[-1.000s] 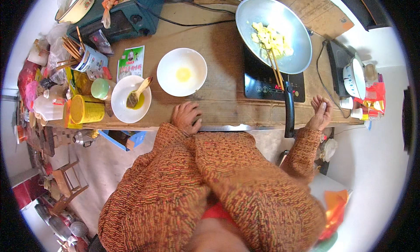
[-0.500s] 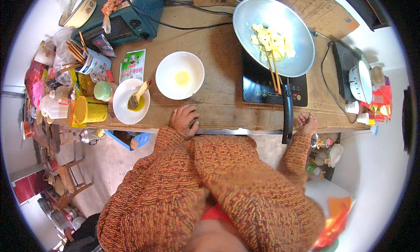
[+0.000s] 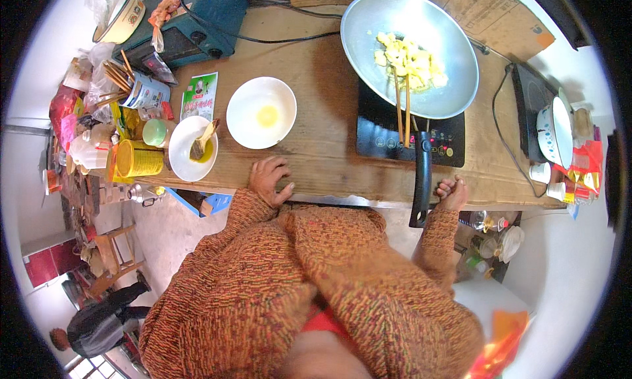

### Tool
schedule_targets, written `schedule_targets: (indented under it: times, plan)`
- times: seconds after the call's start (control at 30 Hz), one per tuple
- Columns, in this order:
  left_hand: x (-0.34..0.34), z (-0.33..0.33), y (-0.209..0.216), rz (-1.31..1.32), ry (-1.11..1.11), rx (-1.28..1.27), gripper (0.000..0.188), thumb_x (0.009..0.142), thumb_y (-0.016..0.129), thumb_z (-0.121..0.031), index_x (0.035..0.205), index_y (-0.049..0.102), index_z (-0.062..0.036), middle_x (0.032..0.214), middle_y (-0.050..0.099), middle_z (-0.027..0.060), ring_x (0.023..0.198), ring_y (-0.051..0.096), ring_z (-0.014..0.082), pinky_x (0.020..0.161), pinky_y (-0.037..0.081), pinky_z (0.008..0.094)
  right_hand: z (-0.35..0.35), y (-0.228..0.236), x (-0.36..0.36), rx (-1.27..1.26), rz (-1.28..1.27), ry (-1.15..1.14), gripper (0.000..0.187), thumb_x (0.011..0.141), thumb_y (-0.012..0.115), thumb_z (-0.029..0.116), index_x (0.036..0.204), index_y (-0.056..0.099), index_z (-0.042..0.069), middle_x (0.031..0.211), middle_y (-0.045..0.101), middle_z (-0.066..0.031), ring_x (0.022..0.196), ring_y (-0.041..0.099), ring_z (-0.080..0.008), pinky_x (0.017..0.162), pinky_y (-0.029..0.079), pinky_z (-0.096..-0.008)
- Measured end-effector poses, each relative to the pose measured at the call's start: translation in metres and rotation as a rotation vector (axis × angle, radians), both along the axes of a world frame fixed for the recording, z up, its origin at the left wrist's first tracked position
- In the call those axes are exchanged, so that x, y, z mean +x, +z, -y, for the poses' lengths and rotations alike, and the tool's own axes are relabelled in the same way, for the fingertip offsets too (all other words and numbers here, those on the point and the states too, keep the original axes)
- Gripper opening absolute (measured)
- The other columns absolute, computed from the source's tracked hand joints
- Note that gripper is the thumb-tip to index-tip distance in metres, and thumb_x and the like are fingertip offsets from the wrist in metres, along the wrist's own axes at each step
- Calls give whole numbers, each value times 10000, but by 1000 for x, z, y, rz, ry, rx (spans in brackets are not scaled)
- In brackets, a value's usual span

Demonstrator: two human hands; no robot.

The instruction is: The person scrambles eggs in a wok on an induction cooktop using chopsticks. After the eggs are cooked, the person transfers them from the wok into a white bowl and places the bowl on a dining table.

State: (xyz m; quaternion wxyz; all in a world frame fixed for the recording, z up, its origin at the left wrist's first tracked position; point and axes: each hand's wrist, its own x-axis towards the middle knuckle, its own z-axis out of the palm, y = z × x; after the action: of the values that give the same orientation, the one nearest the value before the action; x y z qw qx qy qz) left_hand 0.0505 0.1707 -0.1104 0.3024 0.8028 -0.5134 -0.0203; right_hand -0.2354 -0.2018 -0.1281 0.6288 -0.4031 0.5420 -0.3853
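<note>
My left hand (image 3: 270, 180) rests at the table's front edge, fingers spread on the board and holding nothing. At the same edge further right, my right hand (image 3: 453, 193) lies with its fingers curled in and nothing visible in them. It is beside the black pan handle (image 3: 421, 181), apart from it. The silver frying pan (image 3: 359, 43) sits on a black induction cooker (image 3: 378, 132), with yellow scrambled egg (image 3: 411, 60) inside. A pair of wooden chopsticks (image 3: 402, 112) leans in the pan. A white bowl (image 3: 245, 102) with yellowish residue stands ahead of my left hand.
Left of it is a smaller bowl (image 3: 181, 149) with oil and a brush (image 3: 205, 139). Beyond are a seasoning packet (image 3: 199, 96), a yellow tin (image 3: 141, 160) and a dark green oven (image 3: 210, 24). At right stands an enamel pot (image 3: 550, 132). A person (image 3: 102, 323) is behind, lower left.
My view has shifted slightly, so the pan and bowls sit a little further left in it. A person has come more fully into view at lower left. Both hands stay at the table edge.
</note>
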Motion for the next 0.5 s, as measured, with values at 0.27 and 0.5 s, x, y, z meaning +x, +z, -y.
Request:
schedule_targets:
  times: [0.27,0.5]
  plan:
    - [-4,7,10,42,6,43,346,688,657,-292,923,547,-62,1101,511,121,1054,461,309,864,344,429,-8,6,5,-67,3,-4,360,909,393,356,1004,453,14,694,545,-98,525,514,-144,441,450,-244]
    - [-9,10,13,67,38,71,357,686,656,-298,927,538,-62,1099,512,121,1042,467,313,851,353,431,-9,2,4,-48,48,4,315,918,417,347,938,482,39,681,543,-64,531,506,-107,445,441,-212]
